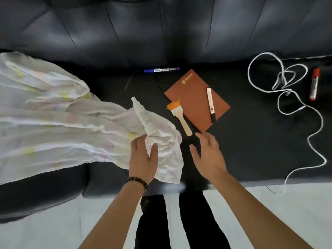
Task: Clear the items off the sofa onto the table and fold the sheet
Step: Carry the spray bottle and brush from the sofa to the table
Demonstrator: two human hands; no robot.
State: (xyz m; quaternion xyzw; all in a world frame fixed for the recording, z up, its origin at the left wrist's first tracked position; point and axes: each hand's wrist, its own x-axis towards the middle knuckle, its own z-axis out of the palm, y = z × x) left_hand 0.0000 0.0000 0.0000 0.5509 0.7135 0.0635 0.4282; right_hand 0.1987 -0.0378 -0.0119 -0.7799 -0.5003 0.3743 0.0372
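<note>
A crumpled white sheet (53,126) with pale coloured spots lies across the left of the black sofa seat (251,141). A white spray bottle (142,116) rests on the sheet's right end. My left hand (143,159) hovers open just below the bottle, over the sheet. My right hand (208,155) is open with fingers spread, just below a small brush (179,115) with orange bristles. A brown notebook (195,103) carries a white marker (210,104). A blue marker (161,70) lies near the backrest.
A tangled white cable (287,90) trails over the right of the seat and down its front edge. A red-capped marker (314,83) lies at the far right. A pale floor (53,221) runs along the front of the sofa, with my dark trouser legs (179,221) there.
</note>
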